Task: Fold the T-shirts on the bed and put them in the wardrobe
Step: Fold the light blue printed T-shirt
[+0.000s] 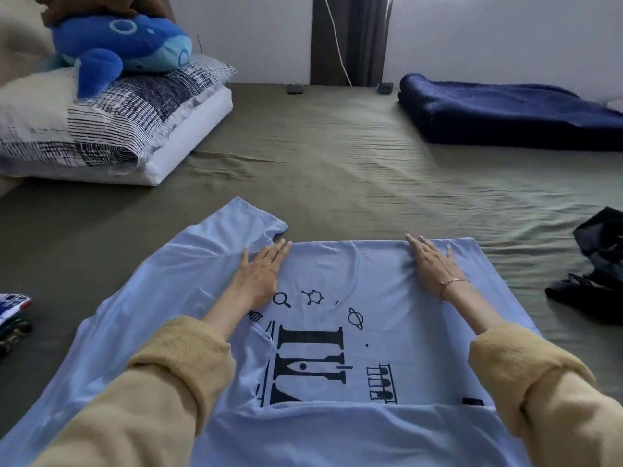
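A light blue T-shirt (337, 274) with black science prints lies spread on the olive bed sheet (320, 170) in front of me. Its far part is folded over toward me, and one sleeve sticks out at the upper left. My left hand (261, 271) lies flat with straight fingers on the fold's left end. My right hand (435, 261), with a thin bracelet at the wrist, presses flat on the fold's right end. A dark crumpled garment (593, 271) lies at the right edge of the bed. Folded patterned clothes (13, 311) sit at the left edge.
Stacked pillows (111, 129) with a blue plush whale (124, 45) on top stand at the back left. A folded navy blanket (505, 112) lies at the back right. Two small dark objects (295, 89) rest by the wall under a curtain.
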Motion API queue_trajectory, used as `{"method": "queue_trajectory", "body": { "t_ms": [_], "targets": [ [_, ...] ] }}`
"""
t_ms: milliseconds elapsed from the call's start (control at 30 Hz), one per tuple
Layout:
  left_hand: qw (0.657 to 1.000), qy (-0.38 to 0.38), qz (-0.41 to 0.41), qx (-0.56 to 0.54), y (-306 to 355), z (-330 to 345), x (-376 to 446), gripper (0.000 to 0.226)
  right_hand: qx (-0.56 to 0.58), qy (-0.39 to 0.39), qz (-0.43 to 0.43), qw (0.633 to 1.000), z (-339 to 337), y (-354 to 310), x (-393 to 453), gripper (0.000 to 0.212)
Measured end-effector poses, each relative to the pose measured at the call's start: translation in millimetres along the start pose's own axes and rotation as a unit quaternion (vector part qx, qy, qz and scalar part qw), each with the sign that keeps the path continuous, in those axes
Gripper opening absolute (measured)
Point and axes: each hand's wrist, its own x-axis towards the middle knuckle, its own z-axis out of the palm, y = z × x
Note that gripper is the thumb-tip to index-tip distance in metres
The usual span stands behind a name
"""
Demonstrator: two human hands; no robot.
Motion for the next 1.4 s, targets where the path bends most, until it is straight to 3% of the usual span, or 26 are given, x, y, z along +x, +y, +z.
{"method": "queue_trajectory", "body": {
  "t_ms": [133, 267, 467, 567, 700, 867, 1267, 1400],
  "targets": [
    [0.998, -0.006, -0.014, 0.058, -6, -9, 8, 0.071, -0.079, 0.064, -0.024, 0.995, -3, 3, 9, 0.054],
    [0.977, 0.038, 0.035, 0.207, -11, -22, 4, 0.049, -0.102, 0.108, -0.006, 0.989, -5, 9, 0, 0.029],
    [0.952, 0.054, 0.027, 0.299, -19, -38, -25, 0.023, -0.145, 0.133, 0.003, 0.98, -11, 20, -47, 0.029],
    [0.932, 0.036, 0.058, 0.356, -18, -41, -47, 0.023, -0.167, 0.119, 0.005, 0.979, -8, 21, -73, 0.032],
    [0.937, 0.032, 0.087, 0.336, -11, -39, -81, 0.027, -0.176, 0.113, 0.018, 0.978, -8, 20, -103, 0.034],
    [0.944, 0.0, 0.067, 0.324, -2, -37, -121, 0.029, -0.157, 0.111, 0.05, 0.98, -9, 29, -140, 0.036],
    [0.908, 0.001, 0.139, 0.395, 40, -33, -174, 0.033, -0.117, 0.092, 0.11, 0.983, -8, 45, -202, 0.031],
    [0.911, -0.01, 0.161, 0.379, 49, -29, -184, 0.037, -0.096, 0.087, 0.047, 0.99, -10, 54, -212, 0.033]
  ]
}}
